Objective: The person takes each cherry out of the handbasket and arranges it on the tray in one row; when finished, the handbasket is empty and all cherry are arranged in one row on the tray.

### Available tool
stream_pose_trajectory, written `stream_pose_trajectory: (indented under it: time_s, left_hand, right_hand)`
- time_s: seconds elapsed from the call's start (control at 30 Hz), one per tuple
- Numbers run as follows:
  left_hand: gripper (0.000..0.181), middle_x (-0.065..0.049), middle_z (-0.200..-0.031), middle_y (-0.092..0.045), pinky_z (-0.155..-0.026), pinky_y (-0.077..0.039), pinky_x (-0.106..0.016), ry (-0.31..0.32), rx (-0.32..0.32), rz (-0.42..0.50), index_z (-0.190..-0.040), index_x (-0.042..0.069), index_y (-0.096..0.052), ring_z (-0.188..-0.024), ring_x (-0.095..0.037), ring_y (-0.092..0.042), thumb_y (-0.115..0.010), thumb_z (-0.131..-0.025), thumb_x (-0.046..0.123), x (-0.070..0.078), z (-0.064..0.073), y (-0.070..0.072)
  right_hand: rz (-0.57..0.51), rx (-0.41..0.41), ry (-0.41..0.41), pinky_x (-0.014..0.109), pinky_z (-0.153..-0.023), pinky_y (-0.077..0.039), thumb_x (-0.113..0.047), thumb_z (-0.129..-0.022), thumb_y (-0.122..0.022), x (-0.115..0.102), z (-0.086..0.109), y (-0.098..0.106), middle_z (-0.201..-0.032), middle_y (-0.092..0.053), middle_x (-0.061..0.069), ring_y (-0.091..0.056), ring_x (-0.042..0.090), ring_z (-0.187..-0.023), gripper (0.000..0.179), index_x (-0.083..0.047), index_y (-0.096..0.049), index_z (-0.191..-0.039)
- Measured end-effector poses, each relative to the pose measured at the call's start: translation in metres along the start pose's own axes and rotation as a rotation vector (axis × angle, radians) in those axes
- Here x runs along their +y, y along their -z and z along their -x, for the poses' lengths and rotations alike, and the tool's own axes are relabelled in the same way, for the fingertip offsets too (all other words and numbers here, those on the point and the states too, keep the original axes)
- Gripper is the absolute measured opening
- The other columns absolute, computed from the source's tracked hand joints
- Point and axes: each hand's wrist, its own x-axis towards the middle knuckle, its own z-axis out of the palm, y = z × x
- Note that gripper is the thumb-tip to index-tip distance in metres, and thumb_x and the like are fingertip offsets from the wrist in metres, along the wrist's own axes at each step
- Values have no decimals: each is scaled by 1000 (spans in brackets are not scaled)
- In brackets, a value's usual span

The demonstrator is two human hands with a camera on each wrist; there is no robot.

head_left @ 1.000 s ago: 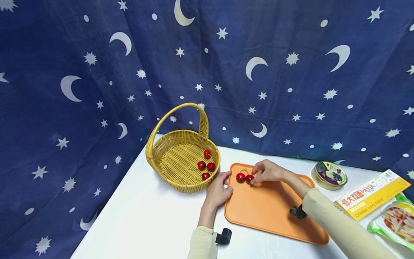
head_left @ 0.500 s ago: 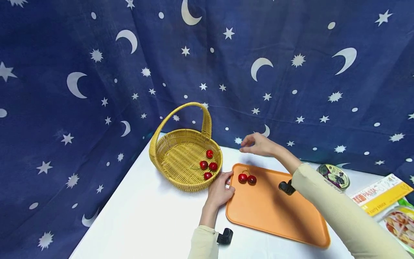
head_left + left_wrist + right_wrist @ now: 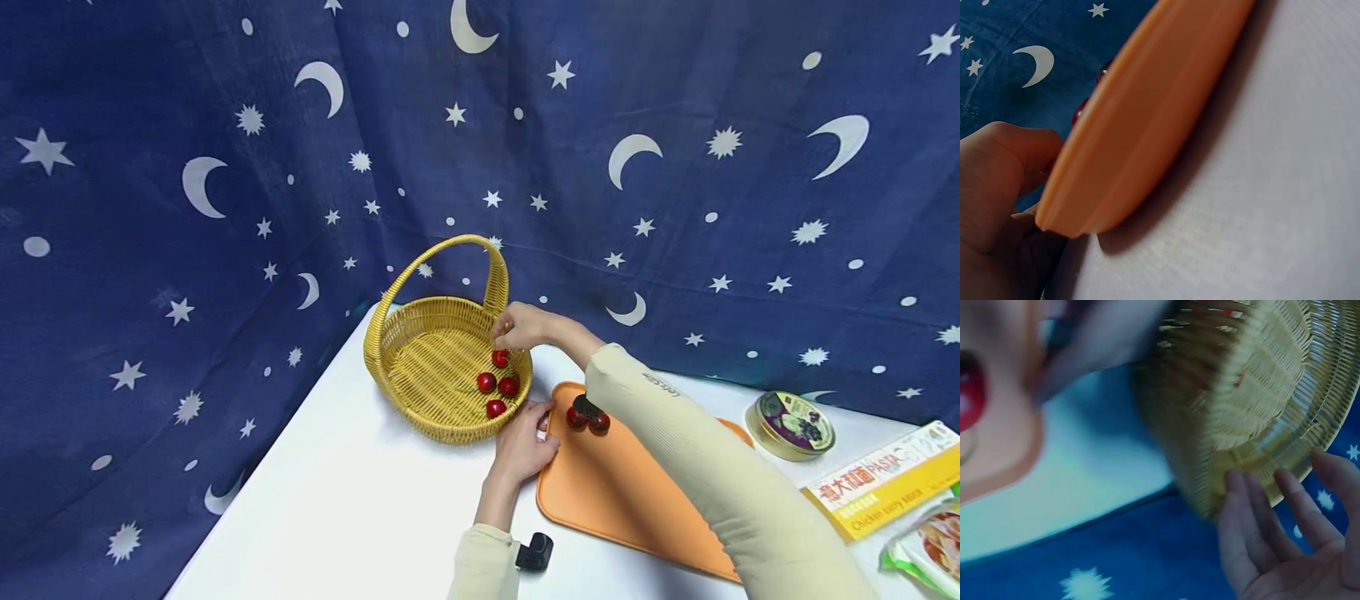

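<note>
A dark-blue fabric backdrop (image 3: 555,250) printed with white crescent moons, starbursts and dots hangs lightly creased behind and along the left, bending at a corner. Below it, a smooth white table (image 3: 352,500) reflects bright light, its left edge slanting.

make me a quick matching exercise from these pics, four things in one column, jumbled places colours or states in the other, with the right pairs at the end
Things:
1. basket
2. tray
3. tin
4. left hand

Places, colours, states:
A. orange, with two cherries on it
B. round, beside the pasta box
C. touching the tray's edge
D. yellow, woven, with an arched handle

Right pairs:
1-D, 2-A, 3-B, 4-C
</note>
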Motion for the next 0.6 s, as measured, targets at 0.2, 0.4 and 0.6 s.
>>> stream_pose_trajectory:
  time_s: [0.2,0.4,0.6]
  left_hand:
    - [46,1,-95,-59,-73,-43,-25,3,11,-13,-120,9,-69,-84,-9,-52,-65,-74,11,3,1,0]
    - [46,4,-89,-53,-67,-39,-21,28,-8,5,-121,11,-69,-75,-4,-48,-64,-75,12,3,2,1]
    - [23,6,-81,-50,-59,-36,-21,24,-2,-3,-97,14,-65,-70,-4,-45,-65,-74,12,2,2,3]
  right_hand:
    - [136,-113,-162,27,-52,-34,-14,-95,-60,-25,-35,-7,-60,-40,-2,-34,10,-51,15,-5,-60,-83]
    - [307,-205,-336,28,-60,-37,-14,-90,-63,-37,-59,-15,-86,-45,4,-43,18,-73,12,-6,-55,-96]
    - [264,-222,-413,27,-59,-47,-10,-87,-68,-26,-75,-24,-86,-53,8,-54,19,-68,21,-2,-57,-103]
